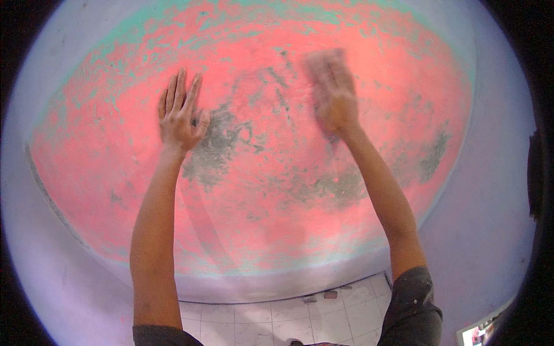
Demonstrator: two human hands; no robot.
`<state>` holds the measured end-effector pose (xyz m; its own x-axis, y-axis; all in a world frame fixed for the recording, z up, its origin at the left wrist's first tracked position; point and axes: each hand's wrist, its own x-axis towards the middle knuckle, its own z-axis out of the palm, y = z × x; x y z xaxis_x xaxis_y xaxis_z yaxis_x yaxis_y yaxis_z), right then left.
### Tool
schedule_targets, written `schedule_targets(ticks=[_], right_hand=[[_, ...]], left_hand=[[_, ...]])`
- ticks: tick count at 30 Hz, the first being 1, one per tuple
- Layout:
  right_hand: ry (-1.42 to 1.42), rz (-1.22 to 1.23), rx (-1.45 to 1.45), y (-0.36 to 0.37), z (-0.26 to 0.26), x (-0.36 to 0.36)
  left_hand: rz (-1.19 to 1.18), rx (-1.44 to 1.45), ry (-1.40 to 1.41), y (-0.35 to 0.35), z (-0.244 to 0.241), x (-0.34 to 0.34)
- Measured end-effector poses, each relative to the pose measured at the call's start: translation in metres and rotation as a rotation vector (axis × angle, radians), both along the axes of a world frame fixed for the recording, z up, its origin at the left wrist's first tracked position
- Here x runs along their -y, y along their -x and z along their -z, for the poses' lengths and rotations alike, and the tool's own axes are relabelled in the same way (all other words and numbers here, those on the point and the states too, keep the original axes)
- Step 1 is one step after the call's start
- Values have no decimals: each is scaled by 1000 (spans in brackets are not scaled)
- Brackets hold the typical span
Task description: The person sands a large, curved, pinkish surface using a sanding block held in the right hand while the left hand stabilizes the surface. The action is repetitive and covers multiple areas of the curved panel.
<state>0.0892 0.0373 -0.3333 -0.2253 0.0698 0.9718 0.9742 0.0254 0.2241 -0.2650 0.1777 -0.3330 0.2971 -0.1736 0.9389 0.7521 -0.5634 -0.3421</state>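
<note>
My left hand [179, 116] lies flat against a coral-pink wall panel [259, 233], fingers pointing up and slightly spread, with nothing in it. Beside its thumb is a grey worn patch [216, 138] in the paint. Higher and to the right, my right hand [335, 95] presses against the same surface and is motion-blurred. A squared greyish outline shows around its fingertips; the blur hides whether a sheet or pad is under the palm. Green patches [147, 39] show through the pink along the upper part, and more grey patches lie below and right of my right hand.
A pale lavender wall [489, 173] surrounds the panel. Below is a white tiled floor [259, 320], with a small reddish-brown block [330, 295] and a grey piece [310, 299] near the wall's foot. A dark object [536, 177] sits at the right rim.
</note>
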Motion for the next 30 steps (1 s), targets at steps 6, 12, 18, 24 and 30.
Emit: schedule_targets(ticks=[6,12,18,24,30], right_hand=[[-261,135,-271,29,2,-25],[296,-30,411,59,33,-24],[-208,116,-187,-19,-23,-16],[204,-10,227,66,16,-28],[294,41,429,36,-1,-15]], left_hand=[[25,5,-4,-5,3,-2],[3,3,7,5,3,-6],[-11,1,20,-4,2,-4],[7,4,0,-1,4,-7],[-27,18,3,8,6,-2]])
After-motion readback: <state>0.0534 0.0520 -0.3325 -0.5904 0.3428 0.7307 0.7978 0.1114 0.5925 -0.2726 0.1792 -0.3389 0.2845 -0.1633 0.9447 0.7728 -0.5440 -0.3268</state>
